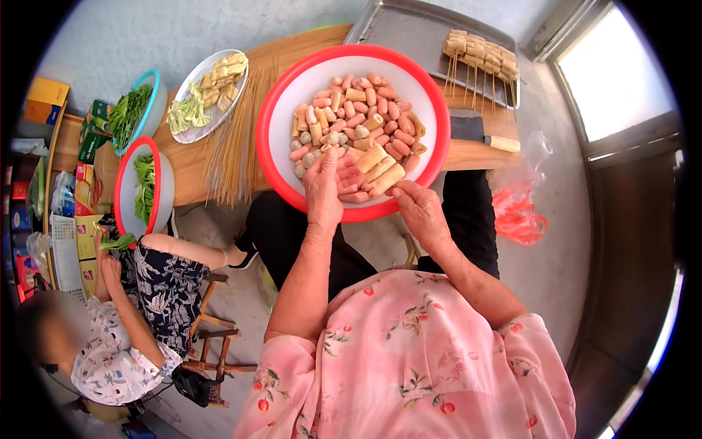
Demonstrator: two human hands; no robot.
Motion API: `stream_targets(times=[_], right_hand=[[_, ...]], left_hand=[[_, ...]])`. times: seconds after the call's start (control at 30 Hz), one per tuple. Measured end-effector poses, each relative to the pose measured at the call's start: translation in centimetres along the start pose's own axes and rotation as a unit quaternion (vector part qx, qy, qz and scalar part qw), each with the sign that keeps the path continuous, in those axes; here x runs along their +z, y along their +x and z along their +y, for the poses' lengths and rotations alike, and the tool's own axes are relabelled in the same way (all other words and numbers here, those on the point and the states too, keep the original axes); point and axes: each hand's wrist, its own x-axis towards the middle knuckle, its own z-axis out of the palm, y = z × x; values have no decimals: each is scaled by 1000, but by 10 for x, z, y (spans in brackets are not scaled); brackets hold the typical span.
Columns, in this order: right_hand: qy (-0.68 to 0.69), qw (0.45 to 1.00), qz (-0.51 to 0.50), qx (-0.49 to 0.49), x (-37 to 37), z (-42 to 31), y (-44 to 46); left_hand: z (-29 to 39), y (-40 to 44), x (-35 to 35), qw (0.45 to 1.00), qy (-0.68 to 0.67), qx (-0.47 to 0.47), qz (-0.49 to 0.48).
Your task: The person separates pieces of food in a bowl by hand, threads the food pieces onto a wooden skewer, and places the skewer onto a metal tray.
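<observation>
A large white basin with a red rim holds many small pink sausages, greyish balls and tan rolled pieces. My left hand is over the basin's near side, its fingers raised and apart beside the sausages; whether something rests against the palm is hard to tell. Several tan rolls lie side by side between my two hands. At the near right rim, my right hand has thumb and fingers pinched together at the end of the nearest roll; what exactly they hold is too small to make out.
Thin sticks and an oval plate of food lie left; a metal tray with skewered rolls and a cleaver lie right. A seated co-worker holds greens near a red-rimmed bowl.
</observation>
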Motion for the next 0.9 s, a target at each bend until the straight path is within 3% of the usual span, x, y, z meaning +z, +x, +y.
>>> stream_targets(times=[0.03,0.1,0.17,0.2,0.23,0.27,0.33,0.43,0.57,0.73,0.83,0.9], right_hand=[[30,999,6,22,-5,3,-1],[60,997,13,44,-10,5,-4],[126,988,25,84,-12,3,-7],[127,988,25,84,-13,2,-8],[140,985,27,94,-15,1,-9],[152,983,29,103,-17,0,-9],[142,986,39,82,-19,9,-9],[129,988,46,68,-22,15,-11],[125,989,46,62,-22,17,-12],[158,979,24,123,-28,0,-13],[173,972,4,157,-31,-5,-14],[176,971,-6,161,-33,-8,-14]], left_hand=[[0,5,-3,1000,1,-2,-1],[4,13,-3,966,254,45,-35],[-2,27,-2,940,333,62,-31],[-16,46,-10,849,475,223,-61],[-25,58,-14,710,590,373,-89],[-28,62,-11,710,590,374,-91],[-34,67,-5,634,689,333,-110],[-36,67,0,674,660,322,-87],[-32,64,5,649,680,332,-79],[-41,69,7,685,652,310,-96],[-43,68,3,650,669,348,-98],[-41,70,2,670,648,347,-102]])
